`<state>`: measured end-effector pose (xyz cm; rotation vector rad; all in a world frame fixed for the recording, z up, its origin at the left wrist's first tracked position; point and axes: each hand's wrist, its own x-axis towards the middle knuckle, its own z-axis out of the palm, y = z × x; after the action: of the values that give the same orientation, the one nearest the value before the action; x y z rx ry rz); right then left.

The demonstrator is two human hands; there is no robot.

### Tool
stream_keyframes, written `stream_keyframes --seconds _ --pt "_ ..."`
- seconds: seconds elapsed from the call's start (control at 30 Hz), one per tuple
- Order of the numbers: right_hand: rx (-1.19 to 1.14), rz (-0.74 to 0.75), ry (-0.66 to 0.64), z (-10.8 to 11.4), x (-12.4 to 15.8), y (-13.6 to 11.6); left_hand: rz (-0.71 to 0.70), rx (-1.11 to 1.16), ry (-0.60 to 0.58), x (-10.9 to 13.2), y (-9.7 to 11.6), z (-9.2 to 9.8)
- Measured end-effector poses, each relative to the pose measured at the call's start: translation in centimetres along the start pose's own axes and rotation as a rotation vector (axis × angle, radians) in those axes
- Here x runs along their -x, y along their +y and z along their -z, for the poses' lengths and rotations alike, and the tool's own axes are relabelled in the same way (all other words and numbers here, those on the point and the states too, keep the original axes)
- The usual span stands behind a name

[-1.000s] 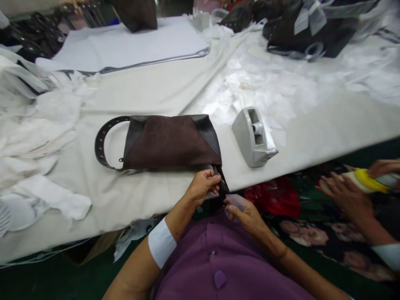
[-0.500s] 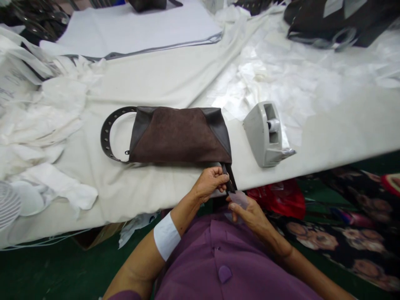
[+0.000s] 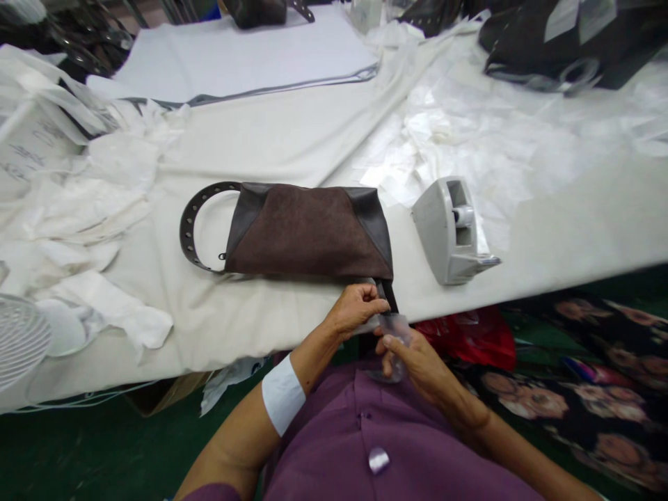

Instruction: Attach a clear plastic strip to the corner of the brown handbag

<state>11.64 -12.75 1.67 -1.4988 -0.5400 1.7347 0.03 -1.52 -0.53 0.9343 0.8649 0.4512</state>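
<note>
A brown suede handbag [image 3: 307, 229] lies flat on the white-covered table [image 3: 574, 216], its dark perforated round handle [image 3: 195, 223] pointing left. At the bag's near right corner a dark strap [image 3: 387, 296] hangs over the table edge. My left hand [image 3: 358, 309] is closed, pinching that strap. My right hand [image 3: 412, 351] sits just below it, fingers closed on a small piece of clear plastic film [image 3: 395, 325] held against the strap.
A grey tape dispenser [image 3: 451, 229] stands right of the bag. Crumpled white wrapping [image 3: 78, 209] piles at the left, clear plastic sheets [image 3: 470, 132] lie behind, dark bags [image 3: 563, 42] at the far right. A red bag [image 3: 470, 337] sits under the table edge.
The view has shifted so the bag and dispenser sit further right. A co-worker's hands with a yellow object at the right have left view. My right hand has turned the film closer to the strap.
</note>
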Motion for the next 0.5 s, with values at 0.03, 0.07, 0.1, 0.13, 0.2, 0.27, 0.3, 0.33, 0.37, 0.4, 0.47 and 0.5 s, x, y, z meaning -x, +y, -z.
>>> stream_keyframes --seconds 0.03,0.07,0.1,0.13,0.2,0.27,0.3,0.33,0.37,0.4,0.47,0.5 --pt "-0.026 -0.011 -0.009 -0.3 -0.1 -0.2 0.011 -0.001 -0.005 0.0 0.0 0.0" --pt "-0.041 -0.017 -0.017 -0.6 -0.2 -0.4 0.023 0.007 -0.013 0.0 0.1 0.1" --pt "-0.05 -0.02 -0.021 -0.8 -0.4 -0.6 0.037 0.019 -0.017 0.1 0.1 0.1" --pt "-0.056 -0.02 -0.02 -1.1 -0.7 -0.7 0.054 0.03 -0.014 0.1 0.1 0.1" --pt "-0.086 -0.021 -0.008 -1.6 -1.2 -0.9 0.073 0.037 0.032 0.4 0.2 0.2" --pt "-0.177 -0.041 0.021 -2.1 -1.7 -1.2 0.032 -0.01 0.153 0.8 0.2 0.3" --pt "-0.252 -0.063 0.036 -2.3 -1.9 -1.4 -0.02 -0.067 0.231 1.1 0.2 0.4" --pt "-0.341 -0.091 0.044 -2.6 -2.1 -1.6 -0.084 -0.135 0.302 1.4 0.2 0.5" --pt "-0.43 -0.12 0.04 -2.8 -2.3 -1.9 -0.142 -0.199 0.354 1.8 0.2 0.6" --pt "-0.506 -0.142 0.024 -3.0 -2.4 -2.3 -0.181 -0.249 0.379 2.1 0.2 0.7" --pt "-0.582 -0.149 -0.031 -3.3 -2.6 -2.9 -0.184 -0.29 0.373 2.7 0.4 0.7" --pt "-0.577 -0.129 -0.055 -3.4 -2.7 -3.1 -0.161 -0.285 0.367 3.0 0.5 0.7"
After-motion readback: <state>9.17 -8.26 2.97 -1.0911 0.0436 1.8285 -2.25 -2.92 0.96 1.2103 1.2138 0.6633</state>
